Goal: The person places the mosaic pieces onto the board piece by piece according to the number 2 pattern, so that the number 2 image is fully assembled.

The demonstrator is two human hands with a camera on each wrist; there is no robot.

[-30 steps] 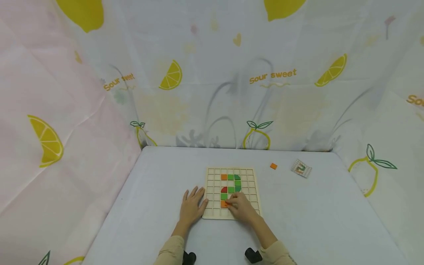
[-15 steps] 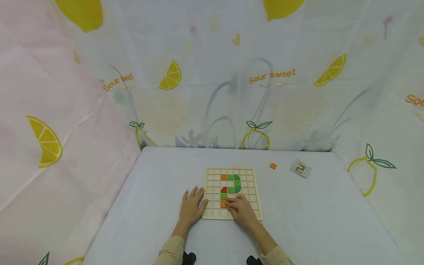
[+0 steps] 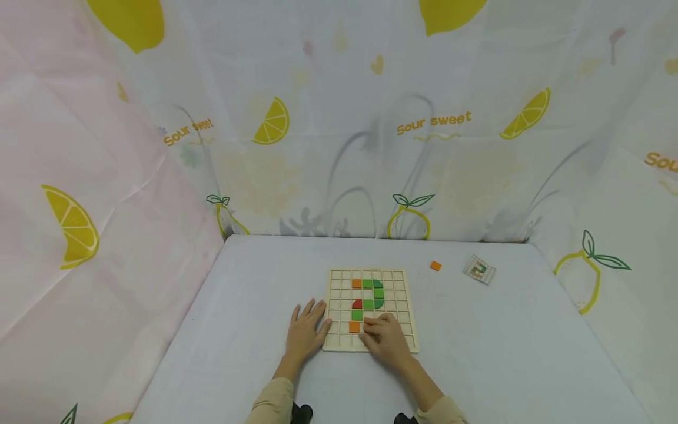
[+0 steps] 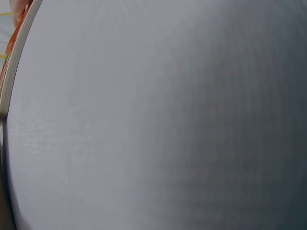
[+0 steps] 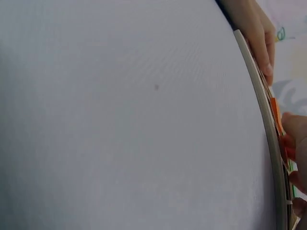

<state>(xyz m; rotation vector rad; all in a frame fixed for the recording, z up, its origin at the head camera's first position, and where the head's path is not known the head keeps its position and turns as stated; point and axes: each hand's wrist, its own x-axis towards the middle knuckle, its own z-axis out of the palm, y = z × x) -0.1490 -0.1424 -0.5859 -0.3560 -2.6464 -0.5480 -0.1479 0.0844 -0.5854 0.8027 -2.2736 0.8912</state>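
Note:
A square wooden grid board lies on the white table. Coloured tiles on it form a 2-like shape: an orange one at the top left, green tiles, a red quarter-round tile and, lowest, an orange square tile sitting slightly askew. My left hand rests flat at the board's left edge, fingers spread, thumb over the rim. Over the board, my right hand has thumb and index finger pinching a second orange tile, mostly hidden by the fingers, just right of the askew one.
Beyond the board's far right corner lies a loose orange tile. A small pattern card with a gridded 2 is to its right. Lemon-printed cloth walls in the table at the back and sides.
The lowest orange tile has shifted slightly left and now sits crooked. My right fingers have drawn a little to the right of it. The left hand stays in place.

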